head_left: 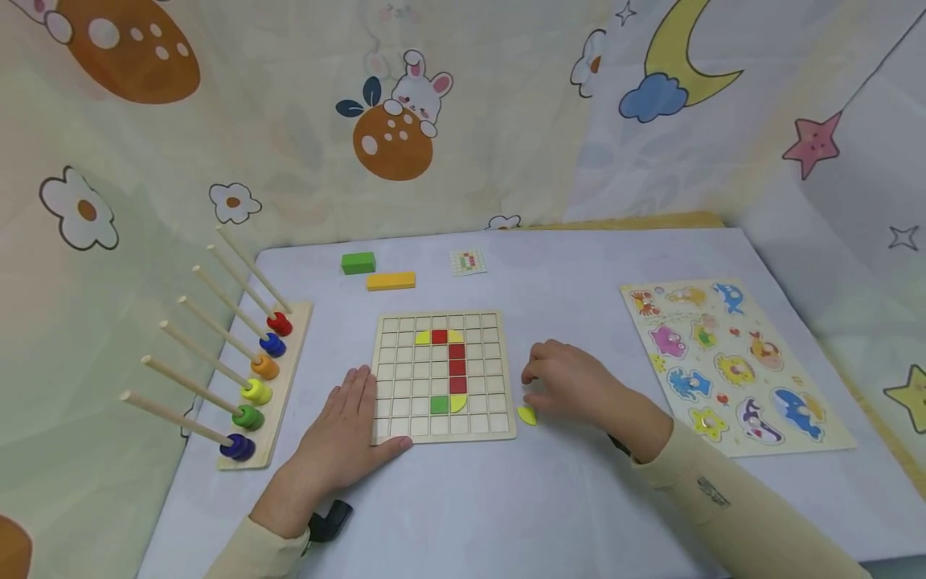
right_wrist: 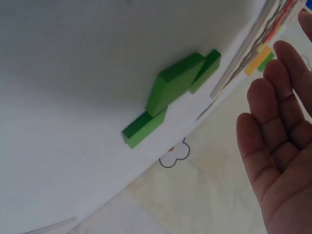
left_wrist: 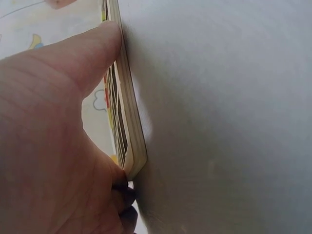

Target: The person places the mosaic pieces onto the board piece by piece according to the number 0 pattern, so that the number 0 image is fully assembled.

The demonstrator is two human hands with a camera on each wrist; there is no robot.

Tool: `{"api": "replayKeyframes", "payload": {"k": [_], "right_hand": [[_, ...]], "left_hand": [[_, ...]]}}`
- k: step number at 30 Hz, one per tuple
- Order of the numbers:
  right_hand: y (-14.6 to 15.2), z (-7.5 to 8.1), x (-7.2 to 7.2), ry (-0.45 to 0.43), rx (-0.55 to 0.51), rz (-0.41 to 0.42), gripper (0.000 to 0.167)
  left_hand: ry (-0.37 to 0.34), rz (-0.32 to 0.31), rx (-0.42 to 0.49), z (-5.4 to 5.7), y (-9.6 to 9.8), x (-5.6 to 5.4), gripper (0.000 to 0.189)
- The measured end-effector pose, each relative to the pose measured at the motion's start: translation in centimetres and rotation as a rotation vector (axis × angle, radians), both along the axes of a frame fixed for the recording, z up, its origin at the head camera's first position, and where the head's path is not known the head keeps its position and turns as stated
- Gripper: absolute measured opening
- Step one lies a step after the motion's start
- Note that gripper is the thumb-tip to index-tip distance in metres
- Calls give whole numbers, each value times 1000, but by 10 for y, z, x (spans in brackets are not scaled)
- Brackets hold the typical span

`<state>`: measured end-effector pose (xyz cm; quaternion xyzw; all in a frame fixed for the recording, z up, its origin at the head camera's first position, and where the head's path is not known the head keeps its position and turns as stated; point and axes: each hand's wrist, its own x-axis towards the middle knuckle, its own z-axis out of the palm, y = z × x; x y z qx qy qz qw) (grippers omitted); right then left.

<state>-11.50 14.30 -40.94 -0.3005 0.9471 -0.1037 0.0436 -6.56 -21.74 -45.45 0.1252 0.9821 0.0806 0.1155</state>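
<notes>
A wooden grid board (head_left: 393, 386) lies at mid-table. It carries several red squares (head_left: 457, 367), yellow rounded pieces (head_left: 458, 403) and a green square (head_left: 440, 404). My left hand (head_left: 338, 430) rests at the board's left edge, fingers straight, its thumb on the front edge. Right of the board, my right hand (head_left: 571, 382) hovers low with loosely bent fingers and nothing visible between them. A loose yellow rounded piece (head_left: 526, 415) lies just below its thumb. Three green blocks (right_wrist: 175, 85) lie on the table near that palm in the right wrist view; the hand hides them in the head view.
A wooden peg stand (head_left: 285, 386) with coloured rings is on the left. Behind the board lie a green block (head_left: 358, 263), a yellow-orange block (head_left: 391, 281) and a small pattern card (head_left: 469, 262). A sea-animal puzzle board (head_left: 738, 366) lies at the right.
</notes>
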Motion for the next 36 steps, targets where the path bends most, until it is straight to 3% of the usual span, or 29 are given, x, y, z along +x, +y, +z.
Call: {"api": "replayKeyframes", "payload": {"k": [15, 36], "right_hand": [[1, -10, 18, -10, 32, 95, 19], [1, -13, 20, 16, -5, 60, 16]], "left_hand": [[-16, 13, 5, 1, -1, 1, 123], [-11, 8, 24, 4, 2, 1, 121]]}}
